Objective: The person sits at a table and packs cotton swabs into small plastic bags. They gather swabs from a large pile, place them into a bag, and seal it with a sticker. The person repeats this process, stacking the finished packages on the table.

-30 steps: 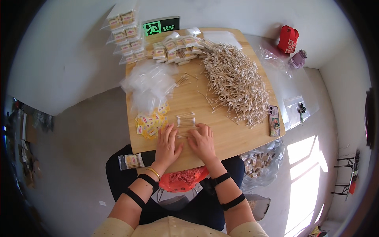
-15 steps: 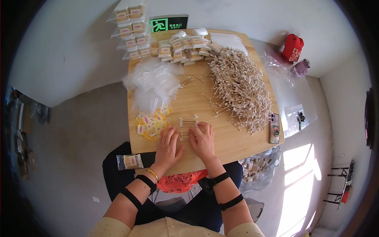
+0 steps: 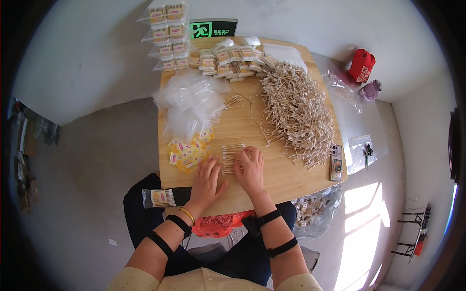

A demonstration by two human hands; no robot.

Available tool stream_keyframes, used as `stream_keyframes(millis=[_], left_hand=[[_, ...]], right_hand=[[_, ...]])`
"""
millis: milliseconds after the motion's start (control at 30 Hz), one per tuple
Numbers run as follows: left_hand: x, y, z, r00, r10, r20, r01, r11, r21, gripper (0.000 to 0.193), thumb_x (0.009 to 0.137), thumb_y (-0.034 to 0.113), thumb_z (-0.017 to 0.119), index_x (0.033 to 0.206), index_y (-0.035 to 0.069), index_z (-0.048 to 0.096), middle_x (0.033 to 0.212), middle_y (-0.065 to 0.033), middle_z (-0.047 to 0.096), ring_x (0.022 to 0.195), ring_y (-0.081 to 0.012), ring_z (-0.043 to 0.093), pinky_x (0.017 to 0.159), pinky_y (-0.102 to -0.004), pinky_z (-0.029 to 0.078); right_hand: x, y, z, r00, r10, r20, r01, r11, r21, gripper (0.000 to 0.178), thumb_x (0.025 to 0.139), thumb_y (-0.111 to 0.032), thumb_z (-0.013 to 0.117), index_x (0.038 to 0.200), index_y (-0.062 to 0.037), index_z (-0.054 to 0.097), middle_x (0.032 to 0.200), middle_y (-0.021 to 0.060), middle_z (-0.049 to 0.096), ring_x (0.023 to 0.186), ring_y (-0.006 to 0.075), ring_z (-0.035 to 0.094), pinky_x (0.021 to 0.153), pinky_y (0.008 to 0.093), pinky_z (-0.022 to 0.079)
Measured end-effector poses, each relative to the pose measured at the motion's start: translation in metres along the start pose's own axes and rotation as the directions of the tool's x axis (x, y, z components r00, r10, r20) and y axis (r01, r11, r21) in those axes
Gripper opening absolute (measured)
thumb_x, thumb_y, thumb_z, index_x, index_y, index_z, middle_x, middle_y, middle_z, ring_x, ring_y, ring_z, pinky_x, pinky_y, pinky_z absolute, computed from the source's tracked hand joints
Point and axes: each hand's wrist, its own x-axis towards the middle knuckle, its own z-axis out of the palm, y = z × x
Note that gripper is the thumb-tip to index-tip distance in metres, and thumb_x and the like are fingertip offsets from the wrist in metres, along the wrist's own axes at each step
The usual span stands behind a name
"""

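A short row of white-tipped cotton swabs (image 3: 228,159) lies side by side on the wooden table in front of me. My right hand (image 3: 250,169) is bent over the right ends of this row, fingers curled and pressed against the swabs, hiding part of them. To the left of the row, my left hand (image 3: 208,178) rests on the tabletop with fingers stretched out and nothing in it. Its fingertips are close to a scatter of small yellow-and-white labels (image 3: 187,154).
A large heap of cotton swabs (image 3: 301,114) covers the table's right side. Clear plastic bags (image 3: 191,99) lie at left, filled swab packs (image 3: 235,58) at the back. A phone (image 3: 336,162) sits by the right edge. One swab pack (image 3: 162,198) is near my left thigh.
The swabs in the row lie closer together, and the gap in its middle has narrowed. My right hand has shifted slightly over them. The left hand stays in place.
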Motion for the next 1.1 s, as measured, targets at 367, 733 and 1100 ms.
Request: stream_keyframes(millis=[367,733,1100], left_hand=[[0.0,0.001,-0.002,1.0,0.007,0.003,-0.007,1.0,0.004,0.056,0.092,0.031,0.064,0.137,0.002,0.049,0.149,-0.0174,0.041,0.146,-0.0371,0.032,0.123,-0.0557,0.019],[0.0,0.002,-0.006,1.0,0.008,0.003,-0.008,0.999,-0.032,0.056,0.091,0.028,0.065,0.137,0.003,0.047,0.147,-0.0188,0.041,0.144,-0.0385,0.033,0.123,-0.057,0.018],[-0.001,0.002,-0.005,1.0,0.003,-0.005,-0.003,0.999,-0.037,0.061,0.091,0.032,0.064,0.138,-0.003,0.044,0.149,-0.0226,0.039,0.145,-0.041,0.031,0.122,-0.0574,0.017]], right_hand=[[0.009,0.006,0.006,1.0,-0.01,-0.016,0.01,1.0,-0.007,0.021,0.082,-0.012,0.068,0.103,-0.0138,0.068,0.115,0.0127,0.054,0.112,0.0345,0.051,0.094,0.047,0.041],[0.033,0.012,0.011,0.997,-0.07,-0.022,0.07,0.997,-0.025,0.021,0.083,-0.007,0.064,0.103,-0.0131,0.068,0.114,0.011,0.057,0.109,0.0336,0.053,0.094,0.0469,0.042],[0.009,0.012,0.001,0.99,-0.059,0.131,0.056,0.998,0.025,0.022,0.084,-0.003,0.061,0.102,-0.0117,0.07,0.106,0.0089,0.06,0.104,0.0317,0.055,0.092,0.0453,0.043]])
